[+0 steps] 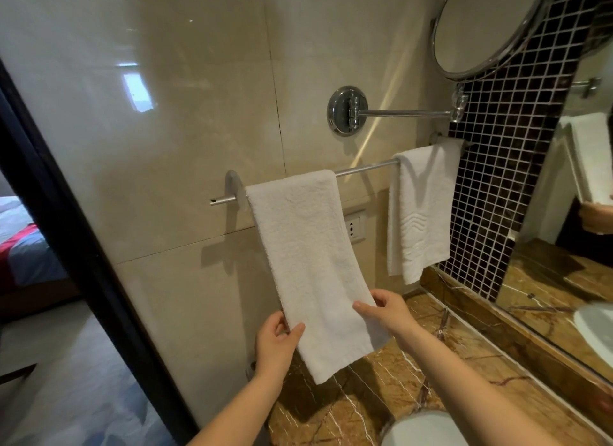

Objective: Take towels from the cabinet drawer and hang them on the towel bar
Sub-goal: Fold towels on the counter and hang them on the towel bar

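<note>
A chrome towel bar [365, 167] runs across the beige tiled wall. A white towel [308, 253] hangs over its left part and reaches down toward me. My left hand [277, 341] pinches the towel's lower left edge, thumb on the front. My right hand [384, 311] pinches the lower right edge. A second white towel [419, 210] with a wavy pattern hangs over the right end of the bar. The cabinet drawer is out of view.
A round swing-arm mirror [487, 27] sticks out from the wall above the bar. A brown marble counter [381, 379] lies below, with a white basin rim [421, 429] at the bottom. A wall mirror [570, 213] stands right, a dark door frame [66, 213] left, a socket [355, 228] between the towels.
</note>
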The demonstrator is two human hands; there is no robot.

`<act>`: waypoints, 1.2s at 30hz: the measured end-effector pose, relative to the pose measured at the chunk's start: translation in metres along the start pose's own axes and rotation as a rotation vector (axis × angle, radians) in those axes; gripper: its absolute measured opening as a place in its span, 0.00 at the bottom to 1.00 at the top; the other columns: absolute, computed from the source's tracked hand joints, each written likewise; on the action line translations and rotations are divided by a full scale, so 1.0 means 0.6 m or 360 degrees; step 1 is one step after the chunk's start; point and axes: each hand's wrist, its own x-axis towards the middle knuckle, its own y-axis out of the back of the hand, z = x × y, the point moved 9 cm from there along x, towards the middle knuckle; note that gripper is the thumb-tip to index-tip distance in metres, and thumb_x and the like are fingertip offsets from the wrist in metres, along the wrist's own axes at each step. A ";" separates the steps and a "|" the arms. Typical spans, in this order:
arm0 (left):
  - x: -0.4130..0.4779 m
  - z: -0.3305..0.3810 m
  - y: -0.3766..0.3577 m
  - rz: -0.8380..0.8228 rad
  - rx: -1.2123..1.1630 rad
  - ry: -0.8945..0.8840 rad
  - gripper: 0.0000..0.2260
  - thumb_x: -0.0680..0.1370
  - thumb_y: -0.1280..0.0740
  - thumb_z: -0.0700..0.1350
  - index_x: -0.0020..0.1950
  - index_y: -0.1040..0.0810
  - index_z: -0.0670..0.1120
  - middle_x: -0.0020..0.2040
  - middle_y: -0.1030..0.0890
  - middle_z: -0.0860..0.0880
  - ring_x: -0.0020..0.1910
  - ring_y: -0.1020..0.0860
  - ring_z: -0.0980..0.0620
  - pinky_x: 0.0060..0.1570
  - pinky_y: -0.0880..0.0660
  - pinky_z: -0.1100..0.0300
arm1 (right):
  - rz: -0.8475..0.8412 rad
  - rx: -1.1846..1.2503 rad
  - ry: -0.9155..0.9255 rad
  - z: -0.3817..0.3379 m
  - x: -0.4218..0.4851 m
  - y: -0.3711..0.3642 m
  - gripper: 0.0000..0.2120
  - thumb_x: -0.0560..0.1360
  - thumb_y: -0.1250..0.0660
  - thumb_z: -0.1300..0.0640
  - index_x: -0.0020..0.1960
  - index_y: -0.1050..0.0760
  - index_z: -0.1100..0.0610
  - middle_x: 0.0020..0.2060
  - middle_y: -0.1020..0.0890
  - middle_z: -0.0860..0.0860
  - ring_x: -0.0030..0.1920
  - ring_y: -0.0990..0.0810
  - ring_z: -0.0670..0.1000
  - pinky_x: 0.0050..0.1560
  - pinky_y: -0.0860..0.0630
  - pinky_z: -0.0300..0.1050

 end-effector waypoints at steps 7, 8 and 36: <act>-0.010 -0.025 0.000 -0.0007 0.0119 0.0065 0.05 0.74 0.30 0.35 0.44 0.18 0.44 0.40 0.15 0.51 0.38 0.18 0.59 0.33 0.26 0.71 | 0.0014 0.0020 -0.0077 0.020 -0.008 -0.001 0.06 0.70 0.25 0.55 0.45 0.17 0.55 0.39 0.14 0.47 0.38 0.16 0.46 0.32 0.25 0.33; -0.010 -0.027 0.000 -0.0010 0.0131 0.0073 0.04 0.74 0.30 0.36 0.43 0.18 0.44 0.40 0.15 0.50 0.39 0.18 0.57 0.34 0.25 0.69 | 0.0005 0.0025 -0.0078 0.021 -0.008 -0.002 0.06 0.70 0.25 0.55 0.45 0.17 0.55 0.39 0.14 0.48 0.38 0.16 0.46 0.32 0.24 0.34; -0.019 -0.077 -0.011 -0.0042 0.0330 0.0254 0.10 0.74 0.29 0.42 0.32 0.21 0.45 0.24 0.22 0.55 0.23 0.26 0.64 0.23 0.33 0.72 | -0.0004 0.0104 -0.0150 0.064 -0.006 0.000 0.04 0.71 0.26 0.55 0.42 0.16 0.55 0.38 0.14 0.48 0.41 0.16 0.46 0.41 0.25 0.39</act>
